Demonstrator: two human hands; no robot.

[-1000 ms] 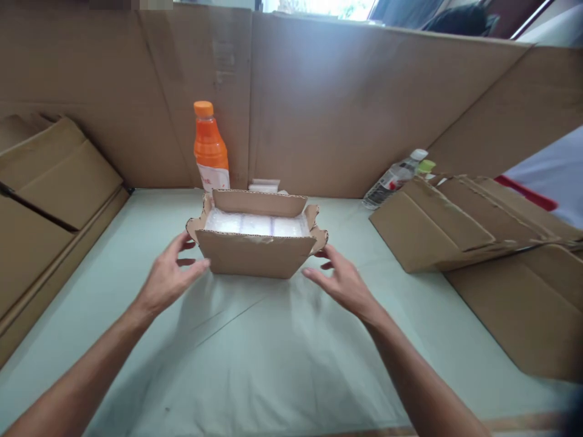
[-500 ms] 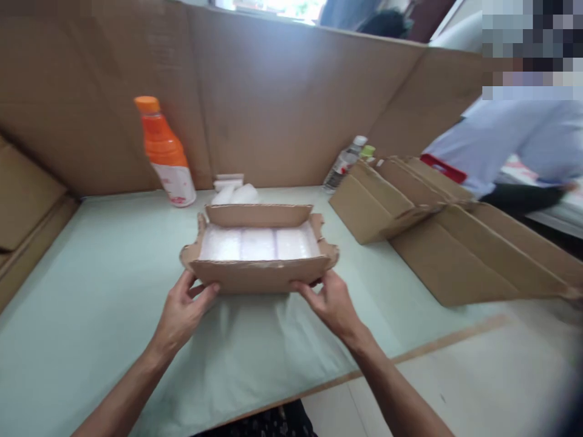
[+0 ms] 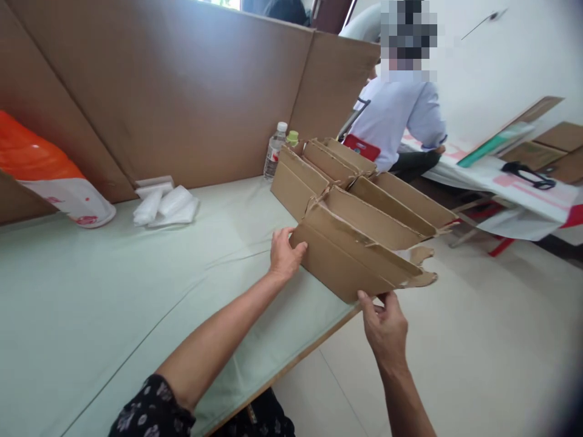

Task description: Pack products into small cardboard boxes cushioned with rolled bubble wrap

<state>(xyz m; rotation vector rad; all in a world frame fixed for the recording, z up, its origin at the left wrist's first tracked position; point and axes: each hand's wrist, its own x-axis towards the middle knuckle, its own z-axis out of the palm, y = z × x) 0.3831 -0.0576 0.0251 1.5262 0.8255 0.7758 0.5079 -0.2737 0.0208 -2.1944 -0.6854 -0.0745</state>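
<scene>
Between my two hands is a small open cardboard box (image 3: pixel 337 258), set against other cardboard boxes at the table's right side. My left hand (image 3: pixel 286 254) grips its left end, thumb on the near wall. At the lower right corner my right hand (image 3: pixel 386 325) holds the box, thumb in front and fingers underneath. The contents of this box are mostly hidden by its near wall. Directly behind it stand more open cardboard boxes (image 3: pixel 387 212), pushed close together.
A clear water bottle (image 3: pixel 274 152) stands behind the boxes. White wrapped pieces (image 3: pixel 166 205) and an orange bottle (image 3: pixel 59 176) are to the left. A tall cardboard wall (image 3: pixel 182 91) edges the table (image 3: pixel 136 291). A seated person (image 3: pixel 392 115) is beyond, near another table (image 3: pixel 514 188).
My hands have carried the box from the table's middle to the right, up against the other boxes. The view has turned to the right as well.
</scene>
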